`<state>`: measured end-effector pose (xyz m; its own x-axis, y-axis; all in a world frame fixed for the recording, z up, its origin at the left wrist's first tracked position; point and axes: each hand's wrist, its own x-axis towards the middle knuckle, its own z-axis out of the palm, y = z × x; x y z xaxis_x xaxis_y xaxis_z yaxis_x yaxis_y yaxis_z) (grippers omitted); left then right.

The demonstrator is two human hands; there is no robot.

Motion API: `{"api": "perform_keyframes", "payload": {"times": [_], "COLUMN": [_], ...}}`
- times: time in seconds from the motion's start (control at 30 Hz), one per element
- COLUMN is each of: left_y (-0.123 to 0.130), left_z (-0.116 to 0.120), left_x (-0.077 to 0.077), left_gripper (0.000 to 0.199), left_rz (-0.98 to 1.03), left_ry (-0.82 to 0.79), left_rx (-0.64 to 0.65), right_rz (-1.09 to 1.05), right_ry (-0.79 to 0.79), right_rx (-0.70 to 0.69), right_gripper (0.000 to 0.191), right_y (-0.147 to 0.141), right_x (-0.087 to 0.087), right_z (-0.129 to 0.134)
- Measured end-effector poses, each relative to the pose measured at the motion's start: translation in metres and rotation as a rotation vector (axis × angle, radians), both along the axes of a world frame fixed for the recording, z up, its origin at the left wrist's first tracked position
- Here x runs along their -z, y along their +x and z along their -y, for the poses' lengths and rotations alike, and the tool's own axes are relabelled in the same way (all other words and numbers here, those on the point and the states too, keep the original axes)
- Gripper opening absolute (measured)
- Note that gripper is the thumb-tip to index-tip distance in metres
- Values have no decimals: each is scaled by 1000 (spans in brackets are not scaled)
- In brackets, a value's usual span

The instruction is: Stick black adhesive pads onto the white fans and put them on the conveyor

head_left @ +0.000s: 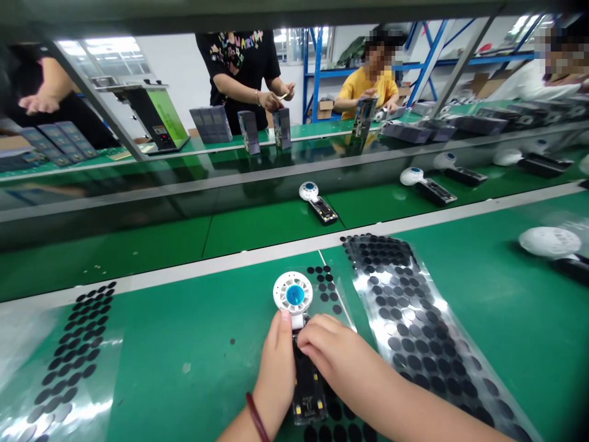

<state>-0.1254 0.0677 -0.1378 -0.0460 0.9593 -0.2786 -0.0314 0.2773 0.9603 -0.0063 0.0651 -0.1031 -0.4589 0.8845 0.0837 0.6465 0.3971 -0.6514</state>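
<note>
A small handheld fan [301, 344] — white round head with a blue hub, black open handle — is held flat on the green table [184, 344], close to its near edge and about midway along it. The left hand [276, 374] is closed along the left side of the handle, its thumb laid up against the neck just under the head. The right hand [334, 356] is bent over the upper part of the handle, fingertips pressed down on it; what lies beneath those fingertips cannot be made out.

A clear sheet of black round pads [414, 325] is spread just right of the fan, running toward the near right corner, and a second pad sheet [69, 362] lies near the left edge. Further fans [317, 201] are carried on the belt [257, 224] beyond the far edge, where other people [242, 67] are at work.
</note>
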Motion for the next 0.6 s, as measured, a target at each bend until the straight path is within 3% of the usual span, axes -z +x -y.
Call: {"api": "perform_keyframes", "payload": {"times": [0.27,0.43,0.53,0.6], "left_y": [-1,-8,-17,-20], "left_z": [0,0,4,4], "left_x": [0,0,3,13], "left_gripper": [33,37,51,74], "left_rz": [-23,16,58,35], "left_ry": [11,25,-14,-104], "left_rx": [6,113,144,43], "right_rz": [-50,-1,60,39], "right_ry": [125,227,247,216], "right_rx": [4,42,208,261], "right_gripper": [19,19,7,24], "right_y": [-1,-6,-7,3], "right_x": [10,14,6,-1], "right_z": [8,8,8,4]}}
